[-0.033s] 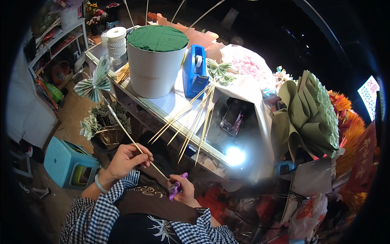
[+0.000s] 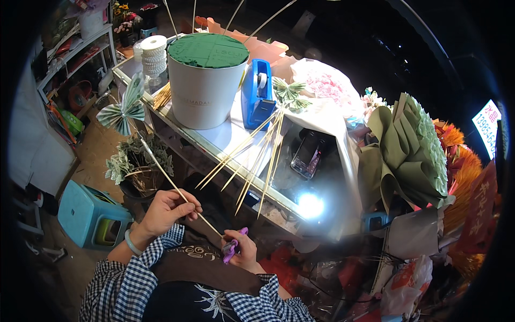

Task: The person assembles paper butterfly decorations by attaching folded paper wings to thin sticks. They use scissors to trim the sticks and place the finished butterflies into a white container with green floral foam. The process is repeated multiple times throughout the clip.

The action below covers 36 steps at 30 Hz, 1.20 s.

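Right now your left hand (image 2: pixel 167 210) pinches a thin wooden skewer (image 2: pixel 161 169) between thumb and fingertips, while your right hand (image 2: pixel 242 251) is closed around a small purple tool (image 2: pixel 233 248) at the skewer's lower end. The skewer's long axis runs diagonally: its lower tip sits at your right hand, close to your lap, and it rises up and to your left to a folded-paper butterfly (image 2: pixel 124 111) at its far end. That butterfly hangs just off the table's near-left edge (image 2: pixel 177 131), above a potted plant (image 2: pixel 137 161) and near a blue stool (image 2: pixel 88 214). More skewers (image 2: pixel 257 155) jut over the table rim toward you, just to the right of your own. A white bucket (image 2: pixel 203 86) and blue tape dispenser (image 2: pixel 256 91) stand further back; the open room lies left of the table, over the floor.
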### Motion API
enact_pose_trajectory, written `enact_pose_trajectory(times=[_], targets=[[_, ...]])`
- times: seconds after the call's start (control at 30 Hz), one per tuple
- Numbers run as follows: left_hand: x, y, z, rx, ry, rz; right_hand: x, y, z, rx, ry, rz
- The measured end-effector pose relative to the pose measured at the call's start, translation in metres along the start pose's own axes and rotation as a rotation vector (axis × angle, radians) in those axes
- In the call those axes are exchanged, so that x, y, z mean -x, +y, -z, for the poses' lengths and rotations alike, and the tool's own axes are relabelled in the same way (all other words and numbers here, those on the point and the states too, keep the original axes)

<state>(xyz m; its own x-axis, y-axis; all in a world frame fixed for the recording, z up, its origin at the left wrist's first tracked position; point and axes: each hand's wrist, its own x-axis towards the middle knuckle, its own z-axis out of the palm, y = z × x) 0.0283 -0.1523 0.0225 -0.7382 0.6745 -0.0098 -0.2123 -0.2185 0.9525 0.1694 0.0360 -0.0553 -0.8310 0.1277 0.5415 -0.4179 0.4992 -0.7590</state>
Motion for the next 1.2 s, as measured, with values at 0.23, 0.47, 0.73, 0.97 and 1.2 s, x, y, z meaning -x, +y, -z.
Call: enact_pose_trajectory(times=[0.23, 0.47, 0.73, 0.97, 1.2], targets=[[-0.004, 0.018, 0.021, -0.118, 0.325, -0.169, 0.007, 0.003, -0.003, -0.02, 0.046, -0.209], [0.005, 0.023, 0.058, -0.033, 0.516, -0.32, -0.008, 0.006, -0.023, -0.143, -0.385, -0.399], [0.017, -0.026, 0.06, 0.002, 0.679, -0.314, -0.017, 0.06, -0.05, -0.686, -0.791, -0.732], [0.031, -0.077, 0.068, 0.002, 0.702, -0.152, -0.019, 0.078, -0.067, -0.84, -0.699, -1.082], [0.034, -0.095, 0.083, 0.074, 0.818, -0.106, -0.013, 0.079, -0.065, -0.908, -0.699, -1.099]])
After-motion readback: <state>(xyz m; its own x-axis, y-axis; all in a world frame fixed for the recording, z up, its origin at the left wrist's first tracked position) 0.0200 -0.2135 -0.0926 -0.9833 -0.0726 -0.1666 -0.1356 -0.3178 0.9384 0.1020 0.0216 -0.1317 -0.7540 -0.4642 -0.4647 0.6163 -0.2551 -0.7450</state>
